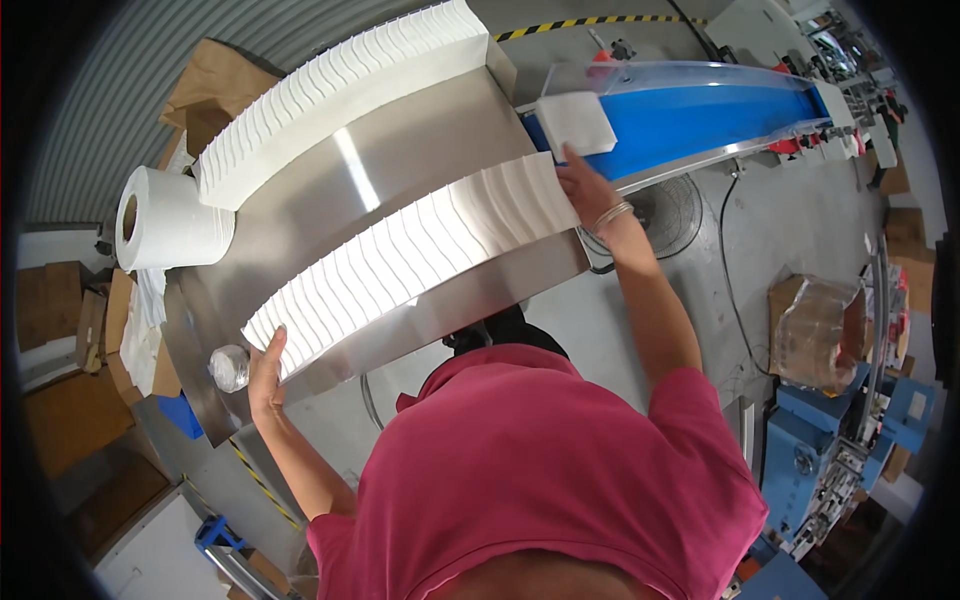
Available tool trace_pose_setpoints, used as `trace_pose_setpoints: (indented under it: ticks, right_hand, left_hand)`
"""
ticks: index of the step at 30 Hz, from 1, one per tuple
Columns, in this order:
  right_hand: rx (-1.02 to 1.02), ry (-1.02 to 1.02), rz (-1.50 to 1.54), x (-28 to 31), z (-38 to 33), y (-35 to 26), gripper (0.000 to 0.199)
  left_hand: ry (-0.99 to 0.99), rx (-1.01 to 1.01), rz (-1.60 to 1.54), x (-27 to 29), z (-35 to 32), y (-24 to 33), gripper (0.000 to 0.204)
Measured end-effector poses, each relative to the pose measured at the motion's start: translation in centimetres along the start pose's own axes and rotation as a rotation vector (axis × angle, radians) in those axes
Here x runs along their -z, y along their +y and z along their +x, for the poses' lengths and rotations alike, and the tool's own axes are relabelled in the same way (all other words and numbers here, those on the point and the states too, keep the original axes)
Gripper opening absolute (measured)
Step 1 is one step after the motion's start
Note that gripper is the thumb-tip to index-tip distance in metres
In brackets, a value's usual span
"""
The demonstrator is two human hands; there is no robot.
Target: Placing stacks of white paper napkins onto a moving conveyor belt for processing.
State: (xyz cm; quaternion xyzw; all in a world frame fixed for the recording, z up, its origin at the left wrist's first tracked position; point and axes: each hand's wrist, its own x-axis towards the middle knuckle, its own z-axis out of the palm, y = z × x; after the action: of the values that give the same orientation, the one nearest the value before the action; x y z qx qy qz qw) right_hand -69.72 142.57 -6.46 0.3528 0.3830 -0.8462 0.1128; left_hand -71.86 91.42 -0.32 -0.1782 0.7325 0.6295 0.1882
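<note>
A long row of white folded-paper stacks (400, 250), standing on edge side by side, lies along the near side of the steel table (300, 235). My left hand (265, 380) rests against the row's left end, its fingers stretched along the paper. At the other end, my right hand (592, 195) touches the last stacks with its index finger extended; some of its fingers are hidden. Just beyond that fingertip, a square white stack (577, 124) lies flat at the start of the blue conveyor belt (690, 115).
A second row of white stacks (340, 85) runs along the table's far side. A large white paper roll (170, 218) and a small clear tape roll (230, 368) are at the left. A floor fan (665, 215) stands below the conveyor; a blue machine (810, 440) is at right.
</note>
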Motion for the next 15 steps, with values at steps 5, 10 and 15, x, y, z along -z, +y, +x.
trace_pose_setpoints:
  ticks: [5, 10, 15]
  right_hand:
    - [0.261, 0.003, -0.639, -4.6, -3.3, 1.5, 0.052]
    - [0.111, 0.019, -0.231, -4.1, -2.1, 1.3, 0.045]
    - [0.358, 0.272, -0.911, -2.2, -0.8, 0.3, 0.039]
  left_hand:
    - [-0.022, 0.048, -0.063, 0.3, -0.2, 0.2, 0.076]
    - [-0.022, 0.037, -0.038, 0.3, 0.0, 0.2, 0.077]
    - [-0.009, -0.001, -0.009, 0.4, -0.1, -0.1, 0.080]
